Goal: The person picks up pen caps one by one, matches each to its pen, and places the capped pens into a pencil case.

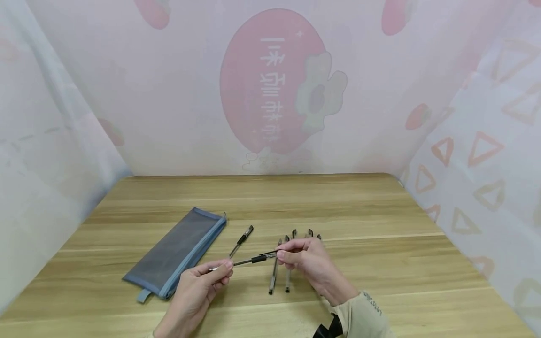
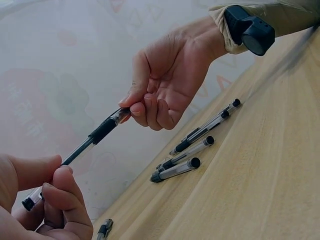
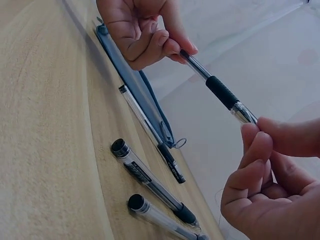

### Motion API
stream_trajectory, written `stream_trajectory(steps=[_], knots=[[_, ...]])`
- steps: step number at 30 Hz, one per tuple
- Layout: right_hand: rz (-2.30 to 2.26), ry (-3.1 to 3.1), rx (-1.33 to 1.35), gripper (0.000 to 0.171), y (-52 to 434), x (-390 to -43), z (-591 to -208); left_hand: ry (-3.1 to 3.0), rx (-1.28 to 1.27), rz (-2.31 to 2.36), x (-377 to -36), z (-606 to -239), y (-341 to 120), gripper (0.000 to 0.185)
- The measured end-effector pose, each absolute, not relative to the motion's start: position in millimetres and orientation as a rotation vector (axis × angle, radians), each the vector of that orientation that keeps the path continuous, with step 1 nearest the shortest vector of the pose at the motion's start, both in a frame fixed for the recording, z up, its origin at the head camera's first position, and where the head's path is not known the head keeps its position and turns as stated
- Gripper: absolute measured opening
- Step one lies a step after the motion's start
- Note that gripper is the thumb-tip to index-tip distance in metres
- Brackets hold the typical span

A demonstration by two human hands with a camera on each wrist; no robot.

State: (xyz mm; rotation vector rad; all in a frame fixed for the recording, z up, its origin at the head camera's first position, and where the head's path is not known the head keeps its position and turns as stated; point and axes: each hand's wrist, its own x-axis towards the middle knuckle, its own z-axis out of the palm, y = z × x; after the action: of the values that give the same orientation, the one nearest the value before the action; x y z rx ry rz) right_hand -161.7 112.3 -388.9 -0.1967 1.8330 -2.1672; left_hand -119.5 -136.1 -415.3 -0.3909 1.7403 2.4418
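Note:
A clear-barrelled gel pen with a black rubber grip (image 1: 258, 258) is held up off the table between both hands. My left hand (image 1: 197, 287) pinches its barrel near the rear end between thumb and fingers. At the other end, my right hand (image 1: 316, 268) pinches the tip and cap area between thumb and forefinger. The fingertips partly cover that end, so how far the cap sits on cannot be told. In the right wrist view the black grip (image 3: 221, 92) shows whole between the two hands.
A blue-grey mesh zip pouch (image 1: 173, 251) lies at the left. Between it and the hands is a single pen (image 1: 243, 238). Several similar pens, among them one pen (image 1: 274, 277), lie beneath and behind my right hand on the wooden table (image 1: 338, 197). Printed curtains (image 1: 177, 94) surround the table.

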Motion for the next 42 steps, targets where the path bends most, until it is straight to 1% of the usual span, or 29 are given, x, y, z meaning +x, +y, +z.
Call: stream_trajectory(steps=[10,16,22,26,32,38,42], knots=[[-2.099,1.911,-0.247,0.014,108.0,-160.1,-393.3,1.696,-0.406,2.424,-118.8,-417.8,-142.6,0.041],[-2.078,2.003,-0.303,0.014,106.1,-159.0,-394.8,1.64,-0.379,2.42,-119.6,-419.7,-144.2,0.041],[-2.035,2.151,-0.43,0.012,109.6,-158.2,-392.7,1.574,-0.282,2.367,-123.8,-425.2,-144.3,0.047],[-2.033,2.173,-0.492,0.013,114.0,-160.5,-390.2,1.541,-0.267,2.385,-126.7,-424.7,-141.8,0.044],[-2.025,2.206,-0.427,0.014,115.0,-164.6,-389.6,1.585,-0.299,2.431,-126.9,-419.7,-138.1,0.032],[-2.104,2.107,-0.338,0.018,115.2,-168.0,-393.5,1.648,-0.293,2.44,-123.7,-415.6,-136.0,0.039],[-2.155,2.022,-0.308,0.021,114.9,-169.3,-395.1,1.673,-0.295,2.444,-122.9,-414.7,-135.1,0.039]])
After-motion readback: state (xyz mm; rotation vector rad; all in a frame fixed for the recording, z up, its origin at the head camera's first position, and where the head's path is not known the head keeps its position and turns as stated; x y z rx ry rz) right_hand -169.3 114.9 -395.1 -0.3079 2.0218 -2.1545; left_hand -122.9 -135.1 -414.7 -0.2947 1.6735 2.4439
